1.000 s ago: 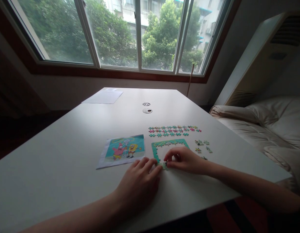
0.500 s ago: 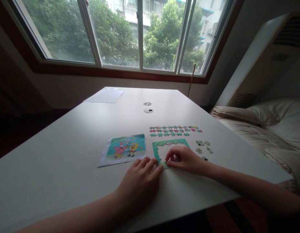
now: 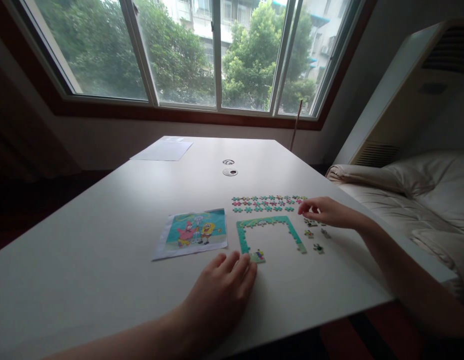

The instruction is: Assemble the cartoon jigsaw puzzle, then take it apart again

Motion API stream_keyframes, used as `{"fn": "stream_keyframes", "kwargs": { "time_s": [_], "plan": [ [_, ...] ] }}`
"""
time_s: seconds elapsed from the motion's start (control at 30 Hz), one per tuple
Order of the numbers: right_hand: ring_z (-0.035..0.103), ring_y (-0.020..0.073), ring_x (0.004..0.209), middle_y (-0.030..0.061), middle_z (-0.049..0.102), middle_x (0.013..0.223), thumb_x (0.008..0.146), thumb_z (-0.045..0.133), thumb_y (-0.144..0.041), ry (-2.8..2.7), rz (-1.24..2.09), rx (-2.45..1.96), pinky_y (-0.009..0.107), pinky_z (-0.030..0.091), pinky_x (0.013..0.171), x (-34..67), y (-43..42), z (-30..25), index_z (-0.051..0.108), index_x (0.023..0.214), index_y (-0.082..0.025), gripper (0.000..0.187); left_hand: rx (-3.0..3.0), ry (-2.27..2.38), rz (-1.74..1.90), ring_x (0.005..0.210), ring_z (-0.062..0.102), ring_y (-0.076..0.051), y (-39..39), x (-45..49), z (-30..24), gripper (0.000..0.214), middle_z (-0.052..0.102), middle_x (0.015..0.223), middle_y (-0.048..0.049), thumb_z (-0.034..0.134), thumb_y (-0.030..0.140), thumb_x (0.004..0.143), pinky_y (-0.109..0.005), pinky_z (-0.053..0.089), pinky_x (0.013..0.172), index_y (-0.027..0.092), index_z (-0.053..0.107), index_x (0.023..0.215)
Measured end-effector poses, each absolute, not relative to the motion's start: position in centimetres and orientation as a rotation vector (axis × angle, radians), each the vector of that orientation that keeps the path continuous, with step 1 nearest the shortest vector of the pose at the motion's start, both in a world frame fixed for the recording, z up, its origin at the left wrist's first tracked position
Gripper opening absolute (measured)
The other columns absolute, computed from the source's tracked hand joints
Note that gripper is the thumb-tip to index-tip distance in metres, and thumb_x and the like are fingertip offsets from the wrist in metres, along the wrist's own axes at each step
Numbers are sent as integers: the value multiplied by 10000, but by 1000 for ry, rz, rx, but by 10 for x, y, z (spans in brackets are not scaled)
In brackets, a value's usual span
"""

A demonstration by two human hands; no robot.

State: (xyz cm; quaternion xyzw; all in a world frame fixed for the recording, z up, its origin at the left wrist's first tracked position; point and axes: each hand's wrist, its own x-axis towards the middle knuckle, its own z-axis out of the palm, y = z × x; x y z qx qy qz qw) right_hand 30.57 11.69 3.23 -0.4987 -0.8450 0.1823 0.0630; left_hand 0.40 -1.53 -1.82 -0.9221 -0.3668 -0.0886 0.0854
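Observation:
A jigsaw frame (image 3: pixel 239 231) of joined green and teal pieces lies on the white table, its side nearest me only partly there. My left hand (image 3: pixel 226 280) rests flat with its fingertips at the frame's near left corner, beside a joined piece with a colourful print (image 3: pixel 259 254). My right hand (image 3: pixel 327 211) hovers past the frame's right side, fingers bent and apart, with nothing visible in them. Under and near it lie several loose jigsaw pieces (image 3: pixel 318 248), some partly hidden by the hand. Rows of loose pieces (image 3: pixel 267 204) lie beyond the frame.
Left of the frame is a cartoon picture sheet (image 3: pixel 196 230). Two round discs (image 3: pixel 229 172) sit farther up the table (image 3: pixel 115 225). White papers (image 3: pixel 162 150) lie at the far left edge. A cushioned sofa (image 3: pixel 397 200) stands to the right.
My right hand has left the frame's near edge and moved right and away from me to the loose pieces. The colourful piece at the near left corner is now uncovered. My left hand stays nearly still.

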Motion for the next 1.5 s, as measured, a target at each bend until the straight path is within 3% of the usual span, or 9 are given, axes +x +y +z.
{"fn": "stream_keyframes", "kwargs": {
  "time_s": [0.3,0.73,1.0,1.13,1.5],
  "plan": [
    [551,161,699,31,622,774,707,585,-398,-2738,902,-1483,241,409,605,320,114,36,622,852,-179,266,-2819,-974,-233,989,533,-267,-27,23,-15,298,583,1105,-145,356,174,901,-354,477,748,85,522,1133],
    [494,135,668,9,565,731,657,627,-323,-2792,863,-1477,223,366,567,311,112,29,571,770,-168,200,-2856,-1052,-203,1125,447,-287,-24,24,-22,345,459,1284,-167,372,199,882,-395,433,855,100,458,1201],
    [462,112,600,-8,540,656,728,586,-358,-2696,929,-1289,228,361,547,301,101,41,533,709,-171,195,-2859,-1073,-216,1130,443,-286,-27,24,-22,347,462,1283,-156,391,186,867,-396,428,862,113,454,1201],
    [528,123,656,25,608,730,730,607,-407,-2480,940,-1115,233,405,589,271,88,34,565,777,-158,257,-2859,-1085,-207,1133,440,-287,-27,25,-21,346,456,1293,-150,389,191,867,-407,426,870,118,454,1199],
    [531,101,608,5,624,656,757,604,-330,-2339,993,-1022,209,393,555,224,63,4,646,769,-158,178,-2866,-1099,-205,1134,439,-288,-25,27,-22,343,480,1269,-140,377,174,865,-421,424,875,120,452,1195]
  ]
}}
